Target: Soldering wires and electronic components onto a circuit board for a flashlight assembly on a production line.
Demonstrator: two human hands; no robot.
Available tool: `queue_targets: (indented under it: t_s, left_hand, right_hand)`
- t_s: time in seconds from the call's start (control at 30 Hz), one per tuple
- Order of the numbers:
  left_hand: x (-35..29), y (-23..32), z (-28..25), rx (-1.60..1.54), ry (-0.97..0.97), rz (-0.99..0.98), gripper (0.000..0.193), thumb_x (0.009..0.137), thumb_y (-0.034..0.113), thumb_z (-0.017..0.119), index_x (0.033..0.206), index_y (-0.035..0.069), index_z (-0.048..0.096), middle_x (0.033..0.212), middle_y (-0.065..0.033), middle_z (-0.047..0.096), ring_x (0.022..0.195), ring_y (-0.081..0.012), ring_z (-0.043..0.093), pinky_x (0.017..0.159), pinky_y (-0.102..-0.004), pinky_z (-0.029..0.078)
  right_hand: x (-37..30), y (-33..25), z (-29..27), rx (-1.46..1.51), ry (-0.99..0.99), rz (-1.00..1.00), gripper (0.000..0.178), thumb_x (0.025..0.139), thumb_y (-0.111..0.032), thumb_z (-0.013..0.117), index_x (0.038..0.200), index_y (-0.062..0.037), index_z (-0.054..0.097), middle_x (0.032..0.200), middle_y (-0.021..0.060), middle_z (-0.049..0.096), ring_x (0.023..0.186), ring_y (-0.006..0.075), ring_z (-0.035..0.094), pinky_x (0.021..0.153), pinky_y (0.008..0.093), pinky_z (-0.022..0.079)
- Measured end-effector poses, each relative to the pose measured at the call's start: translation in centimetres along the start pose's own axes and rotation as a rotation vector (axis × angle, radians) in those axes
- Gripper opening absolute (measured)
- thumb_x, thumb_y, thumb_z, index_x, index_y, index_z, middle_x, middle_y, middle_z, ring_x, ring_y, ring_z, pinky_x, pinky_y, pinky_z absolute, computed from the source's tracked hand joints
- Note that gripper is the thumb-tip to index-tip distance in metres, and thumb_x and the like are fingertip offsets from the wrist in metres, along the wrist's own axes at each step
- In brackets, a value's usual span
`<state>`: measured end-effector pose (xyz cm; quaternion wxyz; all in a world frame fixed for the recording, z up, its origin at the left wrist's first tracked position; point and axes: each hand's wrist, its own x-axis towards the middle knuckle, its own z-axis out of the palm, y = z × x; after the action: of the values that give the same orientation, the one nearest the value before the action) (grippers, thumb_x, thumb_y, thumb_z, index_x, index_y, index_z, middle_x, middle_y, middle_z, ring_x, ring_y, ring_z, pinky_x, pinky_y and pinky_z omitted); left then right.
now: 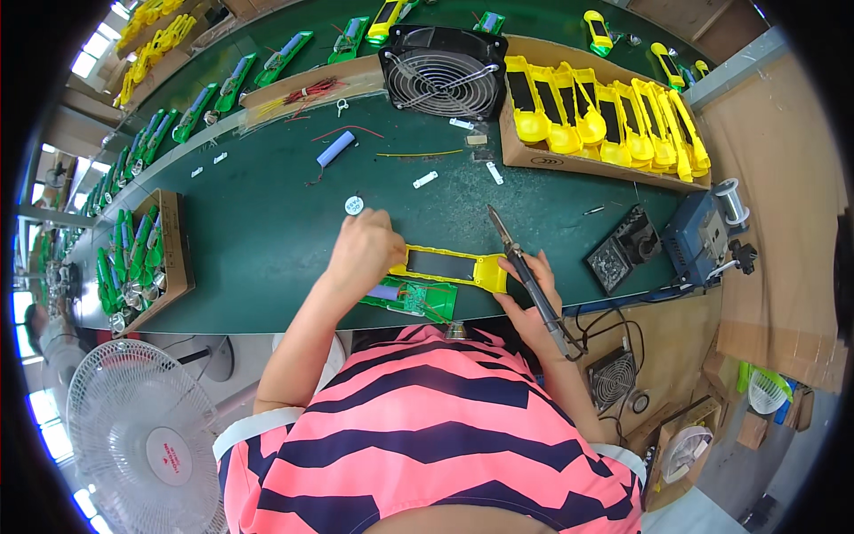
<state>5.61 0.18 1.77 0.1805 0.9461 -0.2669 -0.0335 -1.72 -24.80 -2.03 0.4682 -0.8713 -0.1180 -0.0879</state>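
My left hand is closed, fingers curled at the left end of a yellow plastic casing with a dark panel in its middle. In my right hand is a soldering iron, tip pointing up and away to the left; the thumb and fingers of that hand also meet the casing's wide right end. Just below the casing, at the table's near edge, lies a green housing with a circuit board and a blue cylindrical battery, partly behind my left wrist. A small silvery lamp cup hangs by the edge.
A cardboard box of yellow casings stands far right, beside a black fan. Nearer right are a black soldering stand and blue soldering station. A loose battery and wires lie mid-table. Green assemblies fill a left box.
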Motion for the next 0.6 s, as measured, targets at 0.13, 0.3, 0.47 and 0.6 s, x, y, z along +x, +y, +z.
queue_targets:
  t_s: [0.13,0.3,0.47,0.6]
  left_hand:
    - [0.2,2.4,-2.0,-0.287,0.266,0.09,0.013,0.068,0.01,0.063,0.079,0.006,0.065,0.071,-0.0079,0.051,0.069,-0.0239,0.05,0.062,-0.0345,0.041]
    - [-1.9,5.1,1.2,0.138,0.052,0.267,0.023,0.068,0.011,0.056,0.089,0.005,0.062,0.085,-0.0052,0.051,0.081,-0.0208,0.048,0.071,-0.0316,0.038]
    - [-2.2,3.9,3.0,-0.004,0.184,0.27,0.019,0.068,0.007,0.057,0.085,0.006,0.062,0.082,-0.0048,0.054,0.076,-0.0212,0.051,0.066,-0.0324,0.039]
    - [-1.3,4.8,3.8,-0.207,0.348,0.179,0.011,0.062,0.005,0.062,0.073,0.007,0.058,0.068,-0.0047,0.052,0.063,-0.0222,0.051,0.059,-0.0331,0.039]
  right_hand:
    - [-0.2,0.6,0.2,0.03,0.026,0.02,0.051,0.067,-0.005,0.066,0.111,-0.0045,0.04,0.105,0.0036,0.06,0.103,0.0231,0.053,0.103,0.0441,0.022]
    - [0.1,0.1,0.0,0.066,0.014,0.004,0.051,0.067,-0.004,0.066,0.111,-0.0045,0.039,0.105,0.0049,0.06,0.103,0.0234,0.053,0.103,0.0444,0.021]
    - [0.7,0.4,0.3,0.037,-0.013,-0.008,0.05,0.068,-0.003,0.066,0.112,-0.0041,0.042,0.105,0.0079,0.058,0.101,0.028,0.053,0.1,0.0421,0.029]
    - [1.7,0.3,0.9,0.041,-0.006,-0.035,0.049,0.068,-0.004,0.066,0.111,-0.0047,0.045,0.106,0.0095,0.056,0.101,0.0299,0.052,0.095,0.0387,0.036]
